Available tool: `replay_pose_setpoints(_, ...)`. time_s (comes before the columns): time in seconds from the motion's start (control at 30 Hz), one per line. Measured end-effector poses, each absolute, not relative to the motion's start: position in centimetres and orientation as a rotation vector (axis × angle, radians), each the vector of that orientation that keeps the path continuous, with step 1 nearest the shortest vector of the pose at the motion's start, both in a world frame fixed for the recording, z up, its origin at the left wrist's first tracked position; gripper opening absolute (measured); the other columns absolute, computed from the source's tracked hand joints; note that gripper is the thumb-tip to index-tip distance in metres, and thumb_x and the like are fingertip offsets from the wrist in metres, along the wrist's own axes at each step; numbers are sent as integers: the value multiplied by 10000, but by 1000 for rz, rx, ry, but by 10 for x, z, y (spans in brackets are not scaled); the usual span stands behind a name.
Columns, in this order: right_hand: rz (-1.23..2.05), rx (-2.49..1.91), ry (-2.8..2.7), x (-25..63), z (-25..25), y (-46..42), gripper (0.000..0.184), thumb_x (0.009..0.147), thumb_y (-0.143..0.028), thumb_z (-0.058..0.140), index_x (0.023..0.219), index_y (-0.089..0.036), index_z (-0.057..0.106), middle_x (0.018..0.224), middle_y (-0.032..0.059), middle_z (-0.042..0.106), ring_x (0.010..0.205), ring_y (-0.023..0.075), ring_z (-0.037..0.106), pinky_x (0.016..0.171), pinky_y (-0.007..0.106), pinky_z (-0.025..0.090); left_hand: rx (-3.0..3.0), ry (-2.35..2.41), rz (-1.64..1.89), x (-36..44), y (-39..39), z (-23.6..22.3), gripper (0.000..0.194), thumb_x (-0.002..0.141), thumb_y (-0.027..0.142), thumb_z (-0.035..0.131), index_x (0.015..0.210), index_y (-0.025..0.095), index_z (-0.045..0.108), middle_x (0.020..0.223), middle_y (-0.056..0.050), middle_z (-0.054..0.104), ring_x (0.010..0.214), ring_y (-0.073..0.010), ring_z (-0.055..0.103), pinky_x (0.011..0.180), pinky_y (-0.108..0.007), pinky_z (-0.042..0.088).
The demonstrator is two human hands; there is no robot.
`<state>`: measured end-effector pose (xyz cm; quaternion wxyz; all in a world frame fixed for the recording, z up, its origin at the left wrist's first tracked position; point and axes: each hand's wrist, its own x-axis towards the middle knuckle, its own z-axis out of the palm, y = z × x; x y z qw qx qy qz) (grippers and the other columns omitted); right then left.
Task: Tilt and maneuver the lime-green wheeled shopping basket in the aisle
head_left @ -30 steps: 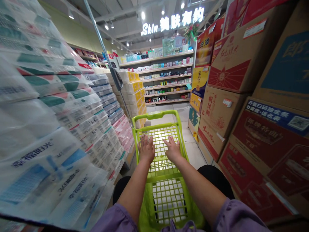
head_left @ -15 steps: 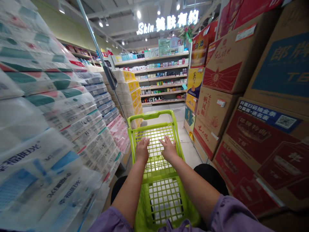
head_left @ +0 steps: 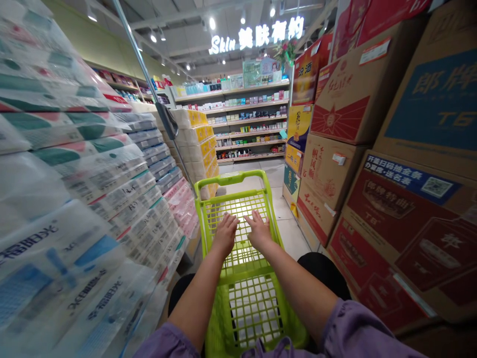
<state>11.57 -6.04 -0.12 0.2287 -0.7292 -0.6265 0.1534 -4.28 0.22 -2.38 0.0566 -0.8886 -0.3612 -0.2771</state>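
Note:
A lime-green plastic shopping basket [head_left: 214, 303] with a lattice floor and sides stands in front of me, between my knees. My left hand [head_left: 225, 232] is over the basket's far lattice panel, fingers stretched forward and holding nothing. Beside it, my right hand [head_left: 258, 230] hovers over the same panel with its fingers spread and nothing in them. I cannot tell whether either hand touches the lattice. A green loop handle [head_left: 234, 177] rises at the basket's far end, beyond both hands. A grey metal pole [head_left: 139, 54] with a dark grip slants down to the basket's left far corner.
Stacked plastic-wrapped tissue packs [head_left: 122, 199] line the left side, with yellow-and-white packs [head_left: 203, 144] farther along. Printed cartons [head_left: 387, 199] are piled on the right. Pale floor tiles [head_left: 276, 184] lead to shelves of small boxes and bottles [head_left: 249, 107] under a lit sign [head_left: 257, 36].
The view has turned slightly to the right, so the scene sits farther left. My left hand has shifted and turned a little over the lattice; my right hand keeps nearly the same pose.

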Motion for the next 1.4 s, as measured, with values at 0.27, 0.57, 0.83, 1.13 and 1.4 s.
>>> replay_pose_setpoints(0.27,411,-1993,-1733,115,-3,-61,820,702,1,505,1444,-315,354,1602,57,104,1472,182,3,1148,499,-72,-2534,-1347,-872,-45,3,-23,346,888,200,487,1224,235,563,1348,-118,520,1303,-300,427,1060,-493,370)
replay_pose_setpoints(0.57,407,-1994,-1739,115,-3,-60,821,698,21,504,1434,-319,371,1600,53,120,1472,191,13,1145,507,-59,-2787,-1255,-846,-43,-1,-17,290,904,157,420,1123,257,583,1220,-49,577,1142,-206,534,968,-369,450)
replay_pose_setpoints(0.83,417,-1985,-1723,116,-3,-61,817,689,16,513,1427,-310,384,1595,57,146,1472,187,22,1148,503,-54,-2549,-1309,-1022,-44,2,-21,299,881,169,471,1150,219,591,1182,-103,558,1164,-252,507,1011,-443,421)
replay_pose_setpoints(1.13,421,-1987,-1719,113,-2,-61,835,682,25,508,1434,-313,373,1597,53,139,1472,189,23,1151,497,-61,-2483,-1442,-1039,-49,5,-23,330,893,161,446,1190,222,578,1218,-109,551,1176,-253,507,1019,-454,422)
replay_pose_setpoints(1.4,424,-1987,-1725,112,-2,-60,836,691,17,510,1438,-325,359,1597,48,139,1472,176,12,1147,499,-61,-2572,-1405,-918,-47,-3,-20,344,911,148,409,1196,227,584,1270,-98,559,1209,-252,502,1024,-445,411)
